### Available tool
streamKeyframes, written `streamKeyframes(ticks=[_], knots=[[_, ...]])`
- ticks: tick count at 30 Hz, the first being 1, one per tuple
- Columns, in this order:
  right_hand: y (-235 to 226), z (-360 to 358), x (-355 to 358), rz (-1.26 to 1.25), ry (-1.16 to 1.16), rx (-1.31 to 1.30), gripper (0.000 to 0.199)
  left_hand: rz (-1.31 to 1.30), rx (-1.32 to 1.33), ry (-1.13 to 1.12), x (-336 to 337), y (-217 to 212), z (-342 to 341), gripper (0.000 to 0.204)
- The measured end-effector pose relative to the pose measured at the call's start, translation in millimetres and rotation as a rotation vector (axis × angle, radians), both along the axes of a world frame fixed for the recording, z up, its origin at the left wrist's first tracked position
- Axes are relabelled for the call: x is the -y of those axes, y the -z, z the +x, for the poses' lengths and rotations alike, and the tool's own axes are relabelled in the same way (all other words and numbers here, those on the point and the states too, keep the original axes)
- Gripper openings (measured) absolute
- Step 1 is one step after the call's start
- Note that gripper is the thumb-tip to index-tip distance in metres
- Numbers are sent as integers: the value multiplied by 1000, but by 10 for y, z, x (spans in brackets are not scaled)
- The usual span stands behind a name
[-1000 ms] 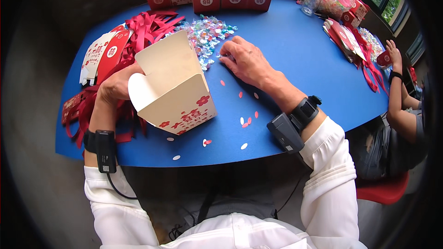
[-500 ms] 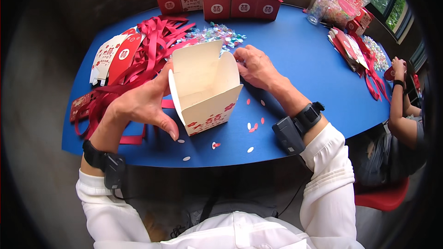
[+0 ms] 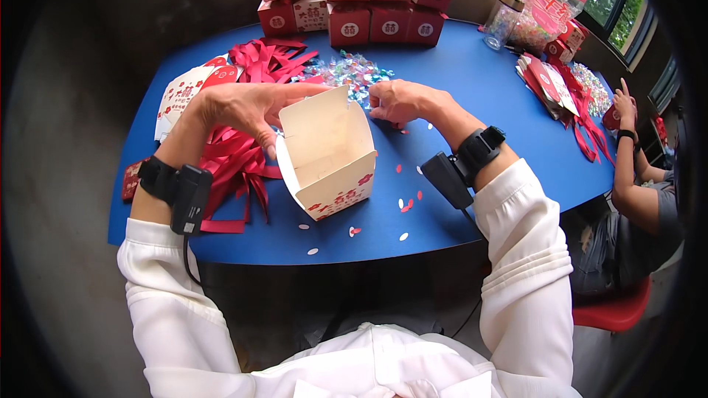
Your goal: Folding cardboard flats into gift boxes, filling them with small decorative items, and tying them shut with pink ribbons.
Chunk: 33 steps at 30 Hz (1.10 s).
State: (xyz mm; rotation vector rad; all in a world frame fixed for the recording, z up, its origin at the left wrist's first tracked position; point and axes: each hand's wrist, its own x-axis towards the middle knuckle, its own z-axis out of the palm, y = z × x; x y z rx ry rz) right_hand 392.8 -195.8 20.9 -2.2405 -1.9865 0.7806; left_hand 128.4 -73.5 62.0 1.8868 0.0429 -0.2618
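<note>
An open paper gift box, cream inside with red flower prints on its front, stands in front of me on the blue table. Its top flaps are up and the part I see inside is bare. My left hand arches over the box's left side, thumb down beside it and fingers stretched out behind the rear flap. Right of the box's far corner, my right hand is curled closed at the edge of a pile of shiny wrapped candies. Whatever its fingers hold is hidden.
Red ribbons and flat unfolded boxes lie at left. Finished boxes are stacked at the back. A candy jar and a plastic bag stand far right. A co-worker's hand is at the right edge.
My left hand has moved up and away, its fingers now reaching behind the box. The box has shifted slightly left. My right hand stays by the candies, its fingers curled in more.
</note>
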Motion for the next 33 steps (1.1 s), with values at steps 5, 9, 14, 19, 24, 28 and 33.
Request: streamKeyframes(ticks=[5, 9, 14, 19, 24, 28, 33], knots=[[44, 155, -146, -51, 75, -128, 30, 302, 136, -303, -189, -210, 109, 86], [190, 278, -204, 34, 37, -292, 33, 220, 605, -550, -112, -25, 143, 53], [135, 399, -231, 3, -34, -345, 32, 226, 722, -457, 123, -122, 146, 53], [104, 331, -225, -12, -46, -343, 30, 415, 388, -414, 378, -328, -151, 53], [63, 348, -283, -47, -55, -248, 34, 796, 100, -237, 459, -432, -103, 34], [61, 353, -308, -19, -74, -267, 29, 922, 153, -363, 523, -380, -49, 32], [-235, 120, -356, 96, -179, -231, 23, 866, 400, -513, 475, -149, 2, 32]])
